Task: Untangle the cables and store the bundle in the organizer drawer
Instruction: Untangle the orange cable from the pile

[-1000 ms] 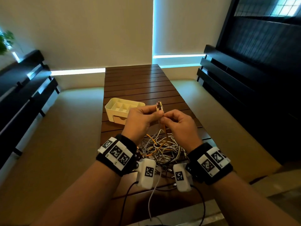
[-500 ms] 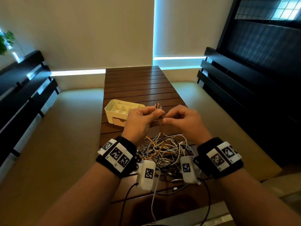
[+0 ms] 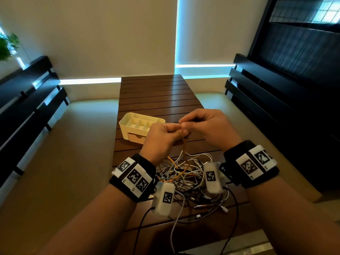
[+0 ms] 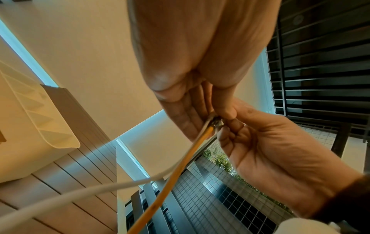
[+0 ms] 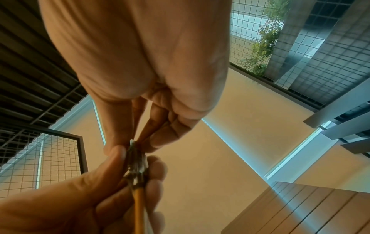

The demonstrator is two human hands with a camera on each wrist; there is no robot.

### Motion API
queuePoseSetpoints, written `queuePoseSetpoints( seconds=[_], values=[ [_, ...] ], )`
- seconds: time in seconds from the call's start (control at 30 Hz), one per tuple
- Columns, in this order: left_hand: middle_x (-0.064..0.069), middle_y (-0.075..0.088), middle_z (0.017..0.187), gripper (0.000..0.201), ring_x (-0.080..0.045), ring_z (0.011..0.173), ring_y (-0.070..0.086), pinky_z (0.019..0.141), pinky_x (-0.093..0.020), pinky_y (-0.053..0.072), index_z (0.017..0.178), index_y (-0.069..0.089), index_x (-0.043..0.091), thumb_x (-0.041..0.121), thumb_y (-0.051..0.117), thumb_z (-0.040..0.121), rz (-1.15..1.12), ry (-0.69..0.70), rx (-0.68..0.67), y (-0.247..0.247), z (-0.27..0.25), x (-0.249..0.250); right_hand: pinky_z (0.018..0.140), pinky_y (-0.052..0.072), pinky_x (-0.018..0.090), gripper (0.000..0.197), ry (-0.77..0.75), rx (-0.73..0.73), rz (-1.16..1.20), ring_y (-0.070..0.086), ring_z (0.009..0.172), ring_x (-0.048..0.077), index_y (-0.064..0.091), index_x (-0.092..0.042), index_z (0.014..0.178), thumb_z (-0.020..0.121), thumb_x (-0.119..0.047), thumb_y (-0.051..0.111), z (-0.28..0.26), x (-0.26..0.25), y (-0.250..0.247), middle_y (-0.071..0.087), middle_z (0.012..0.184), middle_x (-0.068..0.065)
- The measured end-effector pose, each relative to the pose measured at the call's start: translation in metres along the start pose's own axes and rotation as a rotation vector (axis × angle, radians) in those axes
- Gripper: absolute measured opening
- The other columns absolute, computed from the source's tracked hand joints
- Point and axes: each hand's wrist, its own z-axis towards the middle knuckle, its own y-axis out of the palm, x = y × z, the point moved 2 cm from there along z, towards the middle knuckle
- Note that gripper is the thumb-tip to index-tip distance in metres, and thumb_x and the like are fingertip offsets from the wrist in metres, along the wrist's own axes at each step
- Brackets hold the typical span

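From the head camera I see my left hand (image 3: pixel 161 138) and my right hand (image 3: pixel 207 126) raised together over the dark brown slatted wooden table (image 3: pixel 156 92), fingertips meeting at the end of a thin orange cable (image 3: pixel 184 150). Both hands are curled in a pinch on that end. The orange cable drops straight toward six o'clock into the tangled heap of white, grey, orange and dark cables (image 3: pixel 185 177) lying on the table between my wrists. The strands loop over one another, with small plugs poking out at the near edge. At ten o'clock from the heap sits the cream plastic organizer with divided top compartments and a front drawer (image 3: pixel 128 129); the drawer looks closed.

In the left wrist view, the left hand's fingers (image 4: pixel 180 114) close on the metallic plug (image 4: pixel 217 123) at the cable's tip, and the right hand (image 4: pixel 270 150) pinches it from four o'clock. The orange cable (image 4: pixel 174 174) runs down toward seven o'clock, crossed by a thicker white cable (image 4: pixel 70 199). The organizer's corner (image 4: pixel 50 126) shows at nine o'clock.

In the right wrist view, the right hand's fingers (image 5: pixel 116 126) grip the top of the plug (image 5: pixel 137 166), and the left hand (image 5: pixel 70 202) holds it from seven o'clock, the orange cable (image 5: pixel 139 210) hanging toward six.
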Motion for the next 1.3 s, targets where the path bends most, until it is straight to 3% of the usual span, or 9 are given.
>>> queuePoseSetpoints(
  seconds=[0.13,0.3,0.5,0.6,0.7,0.87,1.07,1.17,1.3],
  values=[
    [-0.016,0.075,0.093,0.012,-0.02,0.085,0.071,0.08,-0.03,0.059,0.097,0.076,0.01,0.007,0.069,0.088,0.019,-0.008,-0.006,0.0,0.001,0.002,0.085,0.059,0.036,0.01,0.011,0.009,-0.025,0.072,0.086,0.013,0.078,-0.024,0.086,0.082,-0.015,0.079,0.001,-0.004,-0.001,0.076,0.085,-0.003],
    [-0.016,0.074,0.11,0.033,-0.026,0.103,0.069,0.095,-0.04,0.053,0.112,0.071,0.012,0.024,0.076,0.082,-0.038,-0.073,-0.122,-0.002,0.005,0.003,0.083,0.059,0.034,0.01,0.017,0.013,0.011,0.072,0.085,0.013,0.078,-0.025,0.085,0.081,-0.016,0.08,0.002,-0.009,-0.004,0.076,0.085,-0.002],
    [-0.019,0.069,0.115,0.03,-0.032,0.112,0.066,0.097,-0.041,0.053,0.12,0.063,0.005,0.013,0.062,0.09,-0.162,-0.071,-0.283,0.002,0.013,-0.003,0.063,0.059,0.025,0.014,0.058,0.007,0.139,0.072,0.074,0.012,0.076,-0.021,0.081,0.082,-0.007,0.077,-0.002,-0.012,-0.002,0.076,0.08,0.004],
    [-0.009,0.073,0.098,0.022,-0.021,0.093,0.07,0.083,-0.032,0.056,0.112,0.062,0.007,0.016,0.061,0.093,-0.1,-0.053,-0.288,0.007,0.012,-0.004,0.063,0.061,0.029,0.012,0.051,0.017,0.151,0.071,0.071,0.021,0.076,-0.02,0.084,0.082,-0.008,0.077,-0.004,-0.012,-0.004,0.075,0.082,0.01],
    [0.003,0.065,0.075,0.014,-0.01,0.068,0.058,0.068,-0.026,0.049,0.102,0.059,0.011,0.019,0.054,0.092,0.006,-0.004,-0.232,0.012,0.012,-0.004,0.07,0.059,0.029,0.011,0.0,0.055,0.115,0.072,0.074,0.024,0.077,-0.019,0.089,0.082,-0.009,0.078,-0.005,-0.008,-0.005,0.075,0.082,0.009],
    [0.004,0.056,0.069,0.016,-0.006,0.06,0.049,0.062,-0.022,0.043,0.107,0.059,0.007,0.015,0.045,0.104,0.0,0.051,-0.12,0.01,0.016,0.005,0.079,0.057,0.032,0.016,0.044,0.294,0.188,0.068,0.086,0.017,0.069,-0.02,0.101,0.086,-0.019,0.075,-0.006,0.013,-0.006,0.071,0.093,0.002],
    [0.002,0.054,0.069,0.017,-0.009,0.057,0.051,0.062,-0.027,0.047,0.109,0.056,0.009,0.014,0.041,0.105,-0.119,0.03,-0.058,0.002,0.02,0.019,0.092,0.054,0.055,0.019,0.222,-0.191,0.265,0.068,0.091,0.027,0.063,-0.027,0.089,0.079,-0.026,0.079,-0.03,0.045,0.036,0.07,0.091,-0.001],
    [0.002,0.054,0.068,0.016,-0.009,0.055,0.052,0.061,-0.029,0.048,0.109,0.055,0.008,0.015,0.04,0.106,-0.14,0.029,-0.063,0.003,0.016,0.02,0.088,0.055,0.054,0.022,0.202,-0.185,0.213,0.068,0.084,0.022,0.063,-0.031,0.08,0.069,-0.038,0.081,-0.032,0.049,0.048,0.069,0.081,-0.006],
    [0.0,0.052,0.069,0.015,-0.011,0.056,0.051,0.059,-0.028,0.049,0.103,0.052,0.009,0.015,0.038,0.106,-0.172,0.028,-0.052,0.0,0.013,0.021,0.075,0.056,0.039,0.012,0.105,-0.119,0.011,0.064,0.073,0.012,0.064,-0.022,0.084,0.085,-0.023,0.076,-0.032,0.048,0.044,0.069,0.079,-0.004]
  ],
)
